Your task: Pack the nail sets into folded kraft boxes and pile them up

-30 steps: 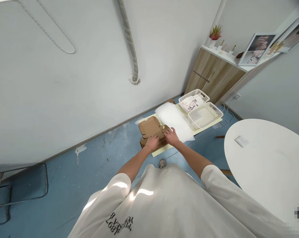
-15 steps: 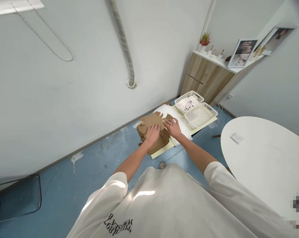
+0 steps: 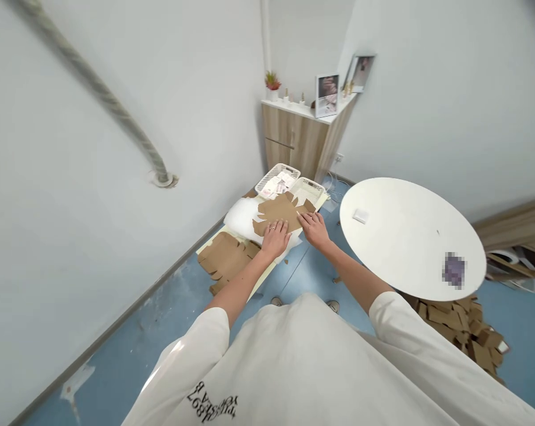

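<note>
A flat, unfolded cardboard box [image 3: 280, 208] with cut flaps is held level in front of me, over the white sheets and partly over the near basket. My left hand [image 3: 276, 238] grips its near edge, fingers on top and a ring showing. At its right end my right hand [image 3: 314, 229] holds the edge by a flap. Both thumbs are mostly hidden. Left of it, more flattened cardboard boxes [image 3: 226, 258] lie in a pile on the low pale-yellow table [image 3: 265, 277]. Soft-looking white sheets [image 3: 241, 218] lie beneath the held piece.
Two white plastic baskets stand at the table's far end; the far basket [image 3: 261, 188] holds printed packets. A round white table [image 3: 392, 231] is to my right, a small white packet [image 3: 360, 216] on it. Cardboard pieces [image 3: 467, 331] are heaped on the floor. A wooden cabinet [image 3: 309, 139] fills the corner.
The view has turned right. Both hands have carried the flat cardboard box off the pile, rightwards over the white sheets. The round table and floor heap show more fully.
</note>
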A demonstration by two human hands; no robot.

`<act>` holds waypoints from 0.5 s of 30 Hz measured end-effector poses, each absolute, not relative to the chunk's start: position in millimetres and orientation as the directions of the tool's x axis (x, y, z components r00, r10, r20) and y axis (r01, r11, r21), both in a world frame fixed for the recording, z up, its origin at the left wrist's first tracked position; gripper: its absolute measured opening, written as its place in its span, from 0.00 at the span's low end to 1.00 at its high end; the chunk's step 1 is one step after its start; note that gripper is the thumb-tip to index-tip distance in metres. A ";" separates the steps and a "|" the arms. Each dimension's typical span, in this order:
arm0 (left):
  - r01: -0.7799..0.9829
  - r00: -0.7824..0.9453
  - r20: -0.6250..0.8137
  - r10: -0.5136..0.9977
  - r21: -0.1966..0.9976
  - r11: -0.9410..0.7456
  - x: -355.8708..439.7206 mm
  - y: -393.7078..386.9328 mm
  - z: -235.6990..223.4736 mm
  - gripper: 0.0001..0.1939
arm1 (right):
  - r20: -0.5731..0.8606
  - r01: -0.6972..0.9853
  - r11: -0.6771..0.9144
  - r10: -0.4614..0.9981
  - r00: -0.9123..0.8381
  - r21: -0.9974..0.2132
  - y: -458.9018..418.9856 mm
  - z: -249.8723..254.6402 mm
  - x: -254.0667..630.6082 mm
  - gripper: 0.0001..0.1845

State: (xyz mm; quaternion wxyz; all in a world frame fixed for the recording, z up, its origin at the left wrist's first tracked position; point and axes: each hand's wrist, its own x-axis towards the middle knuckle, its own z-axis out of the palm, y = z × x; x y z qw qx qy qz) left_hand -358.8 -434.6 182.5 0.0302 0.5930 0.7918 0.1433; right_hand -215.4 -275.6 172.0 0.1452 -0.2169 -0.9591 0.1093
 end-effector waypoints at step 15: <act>0.990 0.018 0.119 0.993 0.138 -0.035 -123.5 -229.0 169.3 0.31 | 0.239 0.700 0.712 0.691 -0.683 -0.057 -144.0 157.5 77.5 0.32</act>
